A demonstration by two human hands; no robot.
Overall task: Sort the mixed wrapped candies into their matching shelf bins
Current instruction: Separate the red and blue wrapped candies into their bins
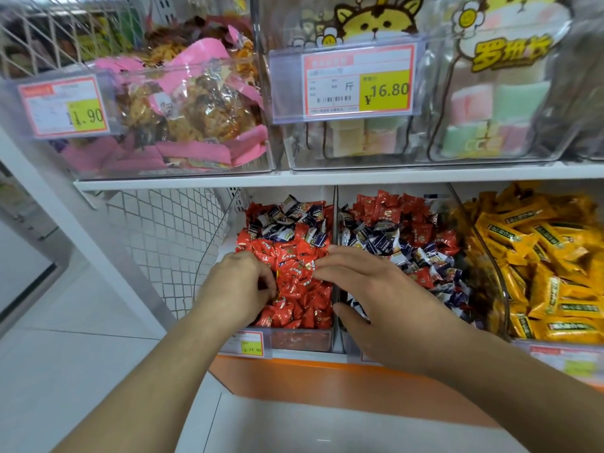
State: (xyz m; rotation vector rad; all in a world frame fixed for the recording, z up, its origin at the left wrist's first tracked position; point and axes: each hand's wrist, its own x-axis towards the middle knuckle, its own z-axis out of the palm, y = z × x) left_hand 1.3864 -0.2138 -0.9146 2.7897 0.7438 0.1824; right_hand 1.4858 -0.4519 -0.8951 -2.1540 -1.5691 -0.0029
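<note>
Two clear bins sit side by side on the lower shelf. The left bin (300,341) holds mostly red wrapped candies (294,259), with navy-and-white candies (287,223) piled at its back. The middle bin (351,349) holds navy-and-white candies (385,240) mixed with red ones (421,230). My left hand (238,282) is in the left bin, its fingers curled and pinching a red candy at the tips. My right hand (369,289) lies flat, fingers stretched left over the divider onto the red candies.
A third bin of yellow wrapped bars (539,263) stands at the right. The upper shelf (294,179) carries bins of pink-wrapped snacks (183,116) and pastel sweets (474,109) with price tags. White wire mesh (170,230) borders the left bin; an orange ledge (310,377) runs below.
</note>
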